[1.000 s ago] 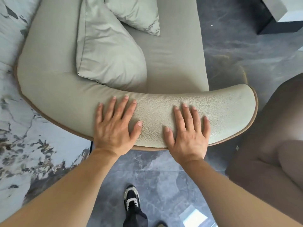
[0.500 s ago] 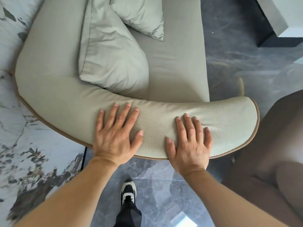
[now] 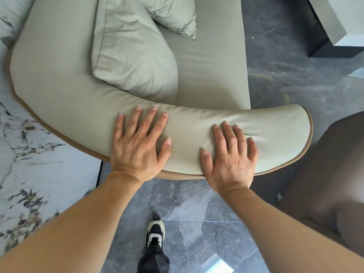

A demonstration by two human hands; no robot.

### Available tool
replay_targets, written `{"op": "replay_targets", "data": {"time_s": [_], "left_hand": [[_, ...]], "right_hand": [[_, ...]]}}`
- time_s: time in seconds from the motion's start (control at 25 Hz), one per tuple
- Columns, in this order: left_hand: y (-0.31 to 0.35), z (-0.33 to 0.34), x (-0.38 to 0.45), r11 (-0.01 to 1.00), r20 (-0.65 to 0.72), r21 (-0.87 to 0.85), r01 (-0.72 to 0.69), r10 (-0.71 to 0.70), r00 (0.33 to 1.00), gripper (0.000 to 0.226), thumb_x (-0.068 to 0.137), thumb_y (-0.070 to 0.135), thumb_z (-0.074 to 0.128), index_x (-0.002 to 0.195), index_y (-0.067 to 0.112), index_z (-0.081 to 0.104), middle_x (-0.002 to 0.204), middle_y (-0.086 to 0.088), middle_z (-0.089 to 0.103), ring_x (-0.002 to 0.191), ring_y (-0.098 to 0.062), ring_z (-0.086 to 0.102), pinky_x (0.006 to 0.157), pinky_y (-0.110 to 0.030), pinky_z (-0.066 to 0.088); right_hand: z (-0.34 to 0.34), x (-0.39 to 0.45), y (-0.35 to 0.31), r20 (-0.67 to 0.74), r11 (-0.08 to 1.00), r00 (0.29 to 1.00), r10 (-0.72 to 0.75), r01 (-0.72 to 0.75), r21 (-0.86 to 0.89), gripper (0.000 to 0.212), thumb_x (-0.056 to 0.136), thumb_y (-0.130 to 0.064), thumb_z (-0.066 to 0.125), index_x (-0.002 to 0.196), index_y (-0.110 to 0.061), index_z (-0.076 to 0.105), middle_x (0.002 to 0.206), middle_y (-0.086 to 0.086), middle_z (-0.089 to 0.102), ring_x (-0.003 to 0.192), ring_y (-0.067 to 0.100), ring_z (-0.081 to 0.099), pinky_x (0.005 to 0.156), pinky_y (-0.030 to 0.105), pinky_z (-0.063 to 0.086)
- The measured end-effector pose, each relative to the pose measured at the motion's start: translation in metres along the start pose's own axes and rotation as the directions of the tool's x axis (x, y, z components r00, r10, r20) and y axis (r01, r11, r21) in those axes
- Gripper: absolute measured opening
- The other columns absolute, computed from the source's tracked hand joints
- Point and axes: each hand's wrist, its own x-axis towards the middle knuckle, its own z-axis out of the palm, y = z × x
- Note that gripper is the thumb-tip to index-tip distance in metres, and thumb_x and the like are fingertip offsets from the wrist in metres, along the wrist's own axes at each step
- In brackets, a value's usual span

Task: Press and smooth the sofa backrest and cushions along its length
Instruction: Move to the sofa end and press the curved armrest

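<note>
I look down on a pale green sofa from behind its curved backrest [image 3: 65,99], which has a tan piping along the outer edge and ends at the right in a rounded tip. My left hand [image 3: 137,146] lies flat on the backrest, palm down, fingers spread. My right hand [image 3: 230,154] lies flat on it too, a hand's width further right. Neither hand holds anything. A large loose cushion [image 3: 132,52] leans inside the bend, and a smaller cushion [image 3: 173,12] lies beyond it on the seat [image 3: 214,62].
A white marbled wall or slab [image 3: 29,164] runs along the left. Dark grey marble floor [image 3: 295,75] lies around the sofa. A brown upholstered seat [image 3: 334,174] stands close on the right. My shoe [image 3: 155,233] is on the floor below. A pale block [image 3: 338,16] sits top right.
Both hands stay flat on the backrest. The view has shifted a little, so the sofa sits lower in the frame; the right hand has slid slightly toward the rounded tip.
</note>
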Motion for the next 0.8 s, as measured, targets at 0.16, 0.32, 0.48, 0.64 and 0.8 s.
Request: {"op": "replay_targets", "data": {"time_s": [0.16,0.32,0.48,0.64,0.8], "left_hand": [[-0.001,0.003,0.018,1.000,-0.012,0.012,0.000,0.000,1.000,0.060,0.088,0.048,0.035,0.142,0.024,0.041,0.150,-0.004,0.042,0.140,-0.032,0.032,0.114,-0.058,0.016],[-0.002,0.007,0.037,1.000,-0.033,0.015,0.001,0.000,0.999,0.059,0.088,0.047,0.036,0.142,0.024,0.041,0.149,-0.004,0.043,0.139,-0.033,0.033,0.114,-0.058,0.017],[-0.003,0.011,0.057,1.000,-0.031,0.022,0.002,-0.001,1.000,0.060,0.087,0.047,0.036,0.142,0.023,0.042,0.149,-0.004,0.043,0.139,-0.033,0.033,0.114,-0.059,0.017],[-0.006,0.017,0.080,0.999,-0.034,0.035,0.004,-0.002,0.999,0.060,0.087,0.048,0.035,0.142,0.024,0.039,0.150,-0.004,0.042,0.139,-0.033,0.033,0.114,-0.058,0.016],[-0.007,0.018,0.092,0.999,-0.028,0.038,0.000,0.001,1.000,0.061,0.087,0.047,0.035,0.142,0.024,0.040,0.149,-0.005,0.043,0.139,-0.034,0.033,0.114,-0.059,0.017]], "right_hand": [[0.005,0.017,0.003,-0.015,1.000,1.000,0.001,-0.001,0.007,0.065,0.089,-0.057,0.032,0.142,-0.020,0.040,0.148,0.004,0.042,0.139,0.030,0.033,0.110,0.055,0.021],[0.010,0.036,0.005,-0.017,1.000,1.000,0.000,0.000,0.008,0.065,0.089,-0.057,0.031,0.142,-0.020,0.040,0.149,0.004,0.042,0.139,0.029,0.033,0.110,0.056,0.021],[0.012,0.057,0.007,-0.018,1.000,1.000,0.000,0.000,0.013,0.065,0.089,-0.057,0.031,0.142,-0.020,0.041,0.148,0.004,0.043,0.139,0.030,0.034,0.110,0.056,0.021],[0.017,0.080,0.009,-0.032,1.000,0.999,-0.003,0.003,0.019,0.065,0.089,-0.057,0.031,0.141,-0.020,0.043,0.147,0.004,0.045,0.138,0.029,0.035,0.110,0.056,0.022],[0.019,0.092,0.010,-0.029,1.000,1.000,-0.005,0.006,0.018,0.065,0.090,-0.057,0.029,0.141,-0.020,0.043,0.147,0.005,0.045,0.138,0.030,0.035,0.109,0.056,0.023]]}}
